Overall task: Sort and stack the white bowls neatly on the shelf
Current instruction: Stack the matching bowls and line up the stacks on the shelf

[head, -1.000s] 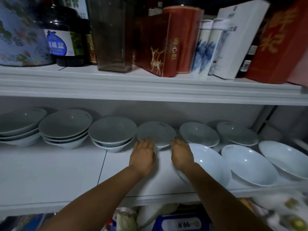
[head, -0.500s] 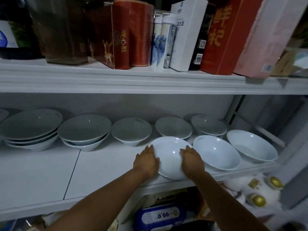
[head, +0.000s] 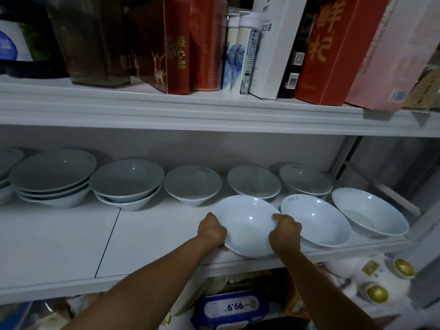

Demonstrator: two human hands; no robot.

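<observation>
Head view: a person's left hand (head: 212, 228) and right hand (head: 285, 231) clasp a white bowl (head: 247, 222) by opposite rims, each grip curled over the edge, at the front edge of the shelf (head: 71, 246). Two loose bowls (head: 314, 217) sit just to its right; stacked bowls (head: 52, 172) line the back left.

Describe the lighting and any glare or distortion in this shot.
Head view: dim overall; the back-row white ceramic bowls look grey in shadow under the white upper shelf, while the round white ceramic bowl held at the front is brighter, with small glare specks; the wide lens slightly bows the shelf edges, and clutter below is blurred.
</observation>
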